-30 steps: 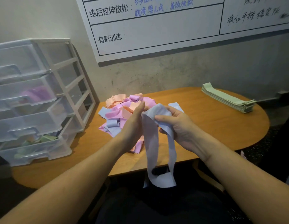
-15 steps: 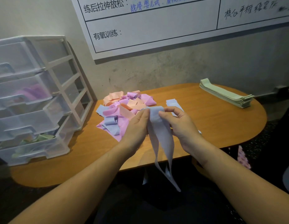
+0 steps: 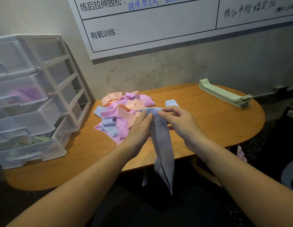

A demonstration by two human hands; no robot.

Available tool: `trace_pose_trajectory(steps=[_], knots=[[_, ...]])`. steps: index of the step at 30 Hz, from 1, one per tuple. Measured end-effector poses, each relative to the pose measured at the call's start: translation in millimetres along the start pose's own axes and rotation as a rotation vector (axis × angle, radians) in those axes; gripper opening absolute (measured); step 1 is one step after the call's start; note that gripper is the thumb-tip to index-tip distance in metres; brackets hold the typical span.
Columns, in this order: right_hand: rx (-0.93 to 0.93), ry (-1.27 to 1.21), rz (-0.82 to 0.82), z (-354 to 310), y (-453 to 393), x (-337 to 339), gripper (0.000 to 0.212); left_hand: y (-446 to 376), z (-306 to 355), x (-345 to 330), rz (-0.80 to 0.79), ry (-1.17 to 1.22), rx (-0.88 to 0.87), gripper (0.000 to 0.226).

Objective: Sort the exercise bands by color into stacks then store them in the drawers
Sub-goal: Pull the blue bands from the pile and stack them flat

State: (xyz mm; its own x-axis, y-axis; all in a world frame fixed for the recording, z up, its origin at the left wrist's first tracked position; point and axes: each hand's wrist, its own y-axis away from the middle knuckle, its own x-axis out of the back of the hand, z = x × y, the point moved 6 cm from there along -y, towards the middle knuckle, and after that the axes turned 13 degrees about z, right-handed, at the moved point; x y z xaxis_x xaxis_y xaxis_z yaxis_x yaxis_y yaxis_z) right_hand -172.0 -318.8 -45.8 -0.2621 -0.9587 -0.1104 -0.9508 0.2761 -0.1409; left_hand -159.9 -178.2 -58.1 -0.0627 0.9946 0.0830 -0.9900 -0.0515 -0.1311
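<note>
A pale blue exercise band (image 3: 162, 145) hangs flattened from both my hands, past the front edge of the table. My left hand (image 3: 139, 128) pinches its top from the left and my right hand (image 3: 180, 122) pinches it from the right. Behind my left hand lies a mixed pile of pink, purple and blue bands (image 3: 119, 112). A small folded blue band (image 3: 171, 102) lies just beyond my right hand. A neat stack of green bands (image 3: 224, 94) sits at the table's far right.
A clear plastic drawer unit (image 3: 27, 102) stands on the left of the wooden table (image 3: 216, 122); purple bands show in one drawer, green ones in the bottom drawer. A whiteboard (image 3: 159, 27) hangs on the wall behind.
The blue band's open loop has been drawn flat into a narrow strip. Both hands have come together at its top, over the table edge.
</note>
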Motion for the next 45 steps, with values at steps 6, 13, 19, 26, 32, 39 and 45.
trace_pose_trajectory(steps=[6,13,19,26,32,39,45], knots=[[0.105,-0.041,0.046,-16.5,-5.4,5.9,0.007,2.6,12.4,-9.2,-0.026,0.134,-0.005,0.034],[0.105,-0.114,0.040,-18.5,-9.9,11.7,0.013,0.5,21.8,-27.7,-0.111,0.168,0.028,0.032],[0.167,-0.041,-0.007,-10.0,-8.3,10.3,0.054,-3.9,32.3,-33.2,-0.032,0.201,0.073,0.024],[-0.008,0.088,-0.110,15.8,-16.1,19.2,0.045,-22.7,35.7,-41.4,-0.023,0.363,0.155,0.023],[-0.104,0.272,-0.226,25.0,-17.2,31.2,0.017,-51.9,29.0,-49.6,0.075,0.422,0.235,0.015],[-0.134,0.340,-0.198,36.1,-35.3,55.4,0.010,-108.4,8.7,-65.5,0.323,0.408,0.306,0.014],[-0.047,0.426,-0.118,41.1,-62.0,75.0,0.022,-170.8,-26.0,-86.4,0.390,0.381,0.338,0.046]])
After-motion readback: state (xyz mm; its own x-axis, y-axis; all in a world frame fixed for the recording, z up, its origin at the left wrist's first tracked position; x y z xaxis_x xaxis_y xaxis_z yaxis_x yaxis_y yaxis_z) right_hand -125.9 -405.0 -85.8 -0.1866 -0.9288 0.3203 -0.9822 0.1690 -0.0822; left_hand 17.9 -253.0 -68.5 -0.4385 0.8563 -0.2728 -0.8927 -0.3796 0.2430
